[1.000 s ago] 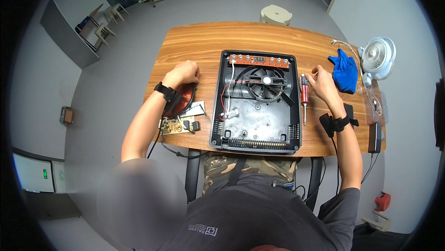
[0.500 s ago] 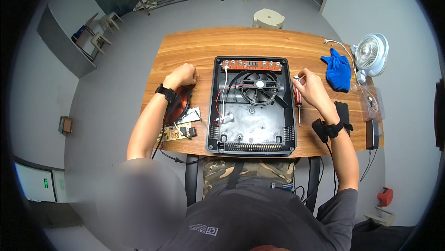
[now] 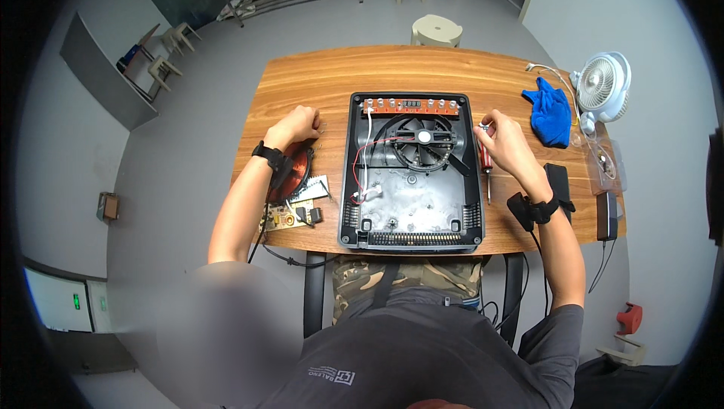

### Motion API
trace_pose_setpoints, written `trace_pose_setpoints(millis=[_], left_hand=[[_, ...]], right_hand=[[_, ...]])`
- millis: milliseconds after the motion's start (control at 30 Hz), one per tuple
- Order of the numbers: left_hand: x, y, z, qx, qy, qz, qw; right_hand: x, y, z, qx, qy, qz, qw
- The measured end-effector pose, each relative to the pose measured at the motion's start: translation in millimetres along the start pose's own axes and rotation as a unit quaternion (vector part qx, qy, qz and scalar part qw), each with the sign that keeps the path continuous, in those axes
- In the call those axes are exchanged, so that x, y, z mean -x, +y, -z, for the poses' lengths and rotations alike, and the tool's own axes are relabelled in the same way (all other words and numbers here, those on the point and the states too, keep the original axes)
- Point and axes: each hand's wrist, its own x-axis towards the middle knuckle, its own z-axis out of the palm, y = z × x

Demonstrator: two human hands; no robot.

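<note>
My left hand [image 3: 299,125] is closed with its fingertips low over the table, left of a black appliance housing. Tiny screw-like bits show at those fingertips, but what they pinch is too small to make out. On the other side of the housing [image 3: 411,240], my right hand [image 3: 501,139] pinches the handle end of a red-handled screwdriver [image 3: 486,161], its shaft pointing toward me. Inside the open housing are a round black fan [image 3: 422,154], a red control board [image 3: 392,107] and a white cable [image 3: 366,154].
Below my left wrist lie a copper coil [image 3: 300,170] and a yellowish circuit board [image 3: 280,217]. To the right are a blue cloth [image 3: 551,115], a small white fan [image 3: 602,83], a clear plastic box [image 3: 605,171] and a black block [image 3: 557,182]. A stool [image 3: 437,29] stands beyond the table [image 3: 317,77].
My left hand has shifted very slightly, and its fingers have loosened a little. The right hand stays at the screwdriver. The view has moved a touch.
</note>
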Motion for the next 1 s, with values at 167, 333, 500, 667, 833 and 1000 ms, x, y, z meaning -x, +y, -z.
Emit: trace_pose_setpoints(millis=[167, 333, 500, 667, 833, 1000], left_hand=[[-16.7, 4.5, -6.2, 0.015, 0.024, -0.019, 0.999], [-22.7, -9.9, -12.1, 0.002, 0.007, 0.0, 1.0], [-0.2, 45.8, 17.6, -0.006, 0.053, -0.007, 0.999], [17.3, 114.9, 25.1, 0.035, 0.091, -0.18, 0.979], [13.6, 156.8, 15.8, 0.028, 0.111, -0.249, 0.962], [1.3, 190.9, -0.4, -0.055, 0.066, -0.208, 0.974]], right_hand=[[5.4, -4.8, -2.0, -0.013, -0.003, 0.044, 0.999], [1.0, -14.5, -10.5, 0.011, -0.087, 0.055, 0.995], [-3.1, -5.5, -30.6, 0.035, -0.086, 0.104, 0.99], [-11.2, -0.2, -42.7, 0.062, -0.11, 0.089, 0.988], [-19.3, -7.8, -39.1, 0.058, -0.188, 0.043, 0.979], [-19.2, 19.2, -53.8, 0.054, -0.119, 0.11, 0.985]])
